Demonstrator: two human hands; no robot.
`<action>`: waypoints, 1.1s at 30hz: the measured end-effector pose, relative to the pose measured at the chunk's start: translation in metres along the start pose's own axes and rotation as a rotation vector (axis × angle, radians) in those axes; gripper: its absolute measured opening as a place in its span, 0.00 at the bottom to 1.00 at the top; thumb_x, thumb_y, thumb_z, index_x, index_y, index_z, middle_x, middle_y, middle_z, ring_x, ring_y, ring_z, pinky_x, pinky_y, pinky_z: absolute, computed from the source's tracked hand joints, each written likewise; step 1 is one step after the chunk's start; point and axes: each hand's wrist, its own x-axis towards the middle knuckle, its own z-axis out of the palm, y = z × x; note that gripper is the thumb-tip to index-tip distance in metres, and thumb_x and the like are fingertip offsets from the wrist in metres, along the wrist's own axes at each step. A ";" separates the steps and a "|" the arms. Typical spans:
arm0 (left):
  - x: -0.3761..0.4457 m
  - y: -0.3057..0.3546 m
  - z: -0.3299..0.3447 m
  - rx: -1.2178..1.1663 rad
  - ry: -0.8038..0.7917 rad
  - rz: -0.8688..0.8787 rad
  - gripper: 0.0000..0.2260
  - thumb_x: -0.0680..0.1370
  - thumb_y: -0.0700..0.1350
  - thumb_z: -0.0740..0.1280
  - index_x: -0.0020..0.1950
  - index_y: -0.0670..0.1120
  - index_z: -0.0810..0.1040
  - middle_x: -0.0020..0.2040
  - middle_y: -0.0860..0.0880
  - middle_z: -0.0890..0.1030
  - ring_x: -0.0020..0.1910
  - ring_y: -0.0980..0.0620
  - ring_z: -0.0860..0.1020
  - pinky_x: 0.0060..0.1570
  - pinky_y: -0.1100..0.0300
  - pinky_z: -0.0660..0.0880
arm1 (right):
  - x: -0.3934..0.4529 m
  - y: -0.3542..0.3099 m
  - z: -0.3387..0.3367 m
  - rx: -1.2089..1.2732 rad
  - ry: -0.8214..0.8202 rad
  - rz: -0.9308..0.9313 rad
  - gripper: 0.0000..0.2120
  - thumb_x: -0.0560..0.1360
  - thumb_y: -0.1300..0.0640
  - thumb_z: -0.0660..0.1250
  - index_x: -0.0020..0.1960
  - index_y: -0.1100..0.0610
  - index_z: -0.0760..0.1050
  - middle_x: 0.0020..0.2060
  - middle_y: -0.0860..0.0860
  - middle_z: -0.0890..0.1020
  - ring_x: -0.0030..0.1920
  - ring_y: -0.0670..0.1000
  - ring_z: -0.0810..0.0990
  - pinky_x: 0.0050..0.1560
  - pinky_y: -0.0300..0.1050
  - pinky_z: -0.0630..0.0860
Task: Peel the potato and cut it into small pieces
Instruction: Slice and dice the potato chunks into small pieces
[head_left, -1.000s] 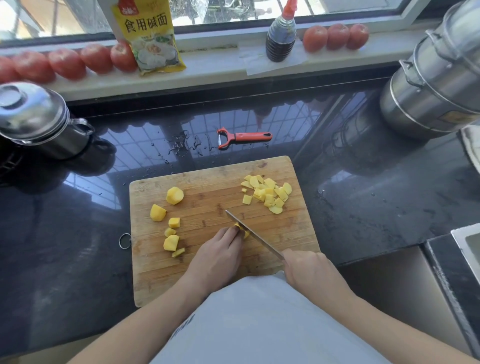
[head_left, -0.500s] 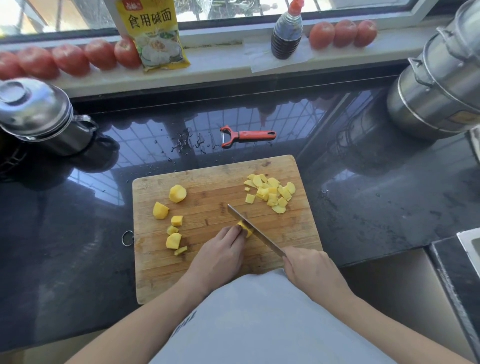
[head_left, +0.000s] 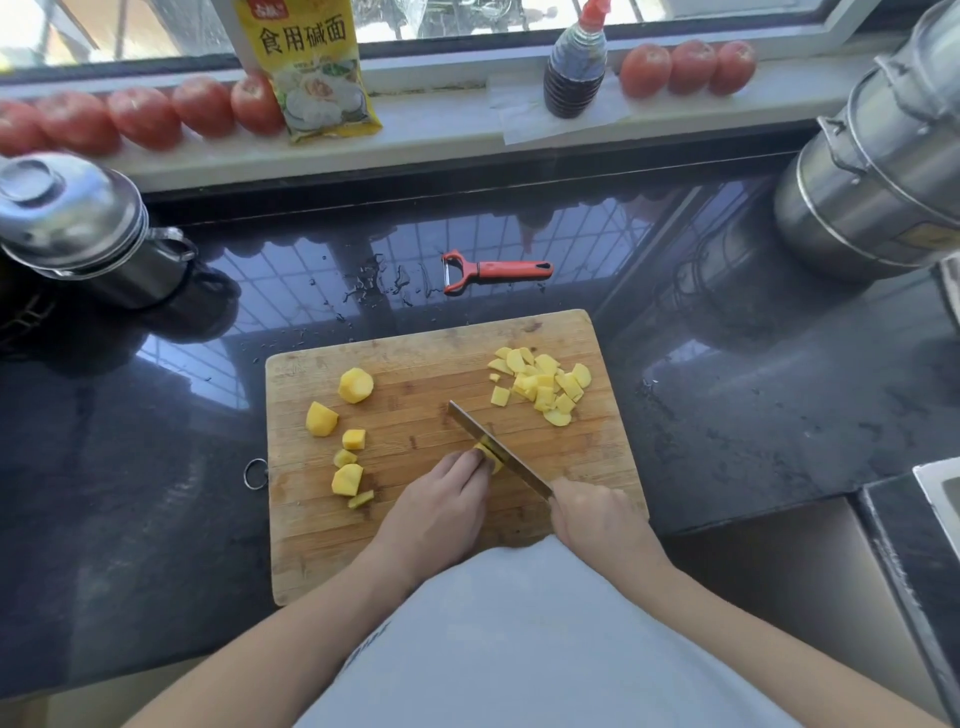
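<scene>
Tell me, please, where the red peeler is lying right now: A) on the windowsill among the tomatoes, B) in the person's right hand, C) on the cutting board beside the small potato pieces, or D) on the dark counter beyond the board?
D: the peeler lies on the dark counter beyond the far edge of the board, while the right hand grips the knife.

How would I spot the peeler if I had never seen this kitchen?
Start at the wooden cutting board on the dark countertop. Just beyond its far edge, toward the window, lies the peeler, apart from the board. It is the only orange-red tool there, flat on its side, blade end pointing left.
</scene>
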 end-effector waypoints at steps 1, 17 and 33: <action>0.000 0.000 0.000 0.009 0.003 0.006 0.15 0.77 0.37 0.68 0.63 0.35 0.81 0.57 0.42 0.81 0.55 0.43 0.80 0.59 0.55 0.78 | 0.004 -0.004 -0.001 -0.005 0.010 0.003 0.08 0.83 0.57 0.56 0.47 0.55 0.71 0.41 0.52 0.82 0.44 0.61 0.82 0.35 0.50 0.70; -0.005 -0.002 0.010 0.042 -0.040 -0.002 0.18 0.79 0.40 0.64 0.68 0.35 0.78 0.61 0.41 0.80 0.58 0.42 0.79 0.59 0.52 0.79 | -0.008 0.007 -0.001 -0.050 0.112 -0.117 0.10 0.69 0.62 0.70 0.34 0.55 0.70 0.23 0.49 0.73 0.22 0.59 0.74 0.20 0.48 0.69; -0.004 0.000 0.001 -0.018 -0.019 -0.051 0.16 0.79 0.39 0.67 0.66 0.36 0.79 0.60 0.42 0.80 0.57 0.44 0.81 0.57 0.55 0.80 | 0.016 -0.022 -0.015 0.084 0.063 0.019 0.09 0.84 0.56 0.56 0.49 0.57 0.73 0.43 0.55 0.82 0.45 0.61 0.81 0.37 0.50 0.72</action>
